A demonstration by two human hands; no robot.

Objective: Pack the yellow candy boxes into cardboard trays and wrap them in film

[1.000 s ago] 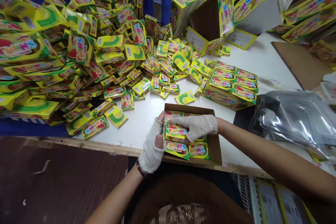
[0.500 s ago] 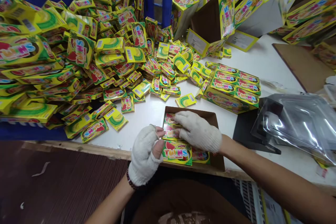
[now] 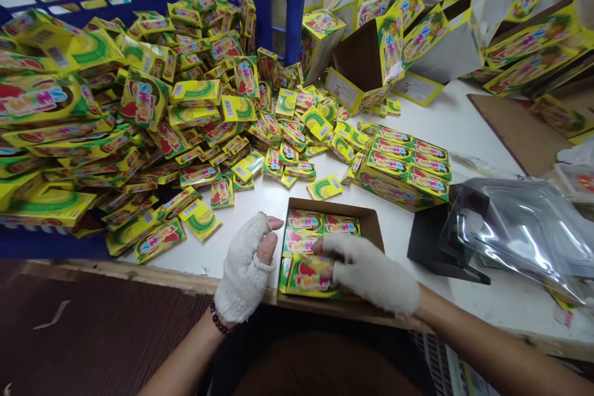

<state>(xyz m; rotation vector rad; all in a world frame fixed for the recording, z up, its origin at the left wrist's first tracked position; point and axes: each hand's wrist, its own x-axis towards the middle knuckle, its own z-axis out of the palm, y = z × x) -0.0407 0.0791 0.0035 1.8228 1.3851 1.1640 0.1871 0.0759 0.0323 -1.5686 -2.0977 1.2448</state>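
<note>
In front of me stands an open brown-lined carton [image 3: 378, 229], its near side along the table edge. Small yellow-green TWINS boxes [image 3: 304, 221] lie flat inside it, face up. At the near left of the carton, one TWINS box [image 3: 309, 277] sits slightly askew over another. My right hand [image 3: 371, 269], in a white fingerless glove, reaches over the carton with thumb and fingers apart, the fingertips at that askew box. Part of the contents is hidden beneath it. My left hand [image 3: 250, 266], gloved alike, is open and empty just outside the carton's left wall.
A blue crate [image 3: 283, 6] on the left spills a large heap of the same small boxes [image 3: 185, 105] across the table. Right of it stands a filled display carton [image 3: 403, 167]. Clear plastic [image 3: 520, 223] lies at the right, empty cartons [image 3: 366, 59] behind.
My right hand has moved nearer and slightly right, uncovering the far rows of boxes. The near-left box now sits askew. My left hand has drawn slightly left, away from the carton.
</note>
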